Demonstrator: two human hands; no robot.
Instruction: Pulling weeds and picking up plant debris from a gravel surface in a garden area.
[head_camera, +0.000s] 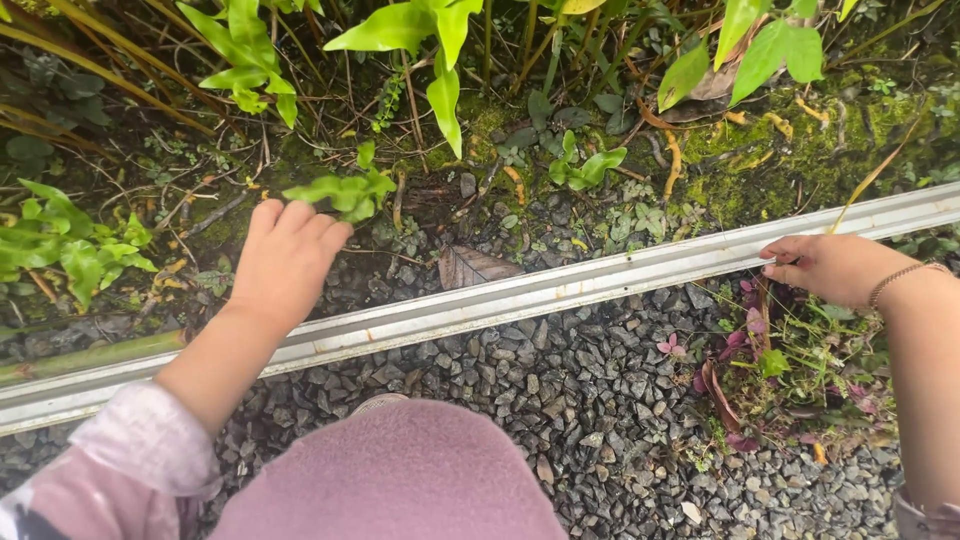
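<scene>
We are reaching our left hand across the metal edging strip, fingers curling around a small green plant in the bed; our right hand is resting loosely clenched on the strip, beside purple-leaved weeds in grey gravel.

A small green plant with light, narrow leaves grows low from the dark soil just beyond the metal rail, and its leaves touch the fingertips of the left hand.
</scene>
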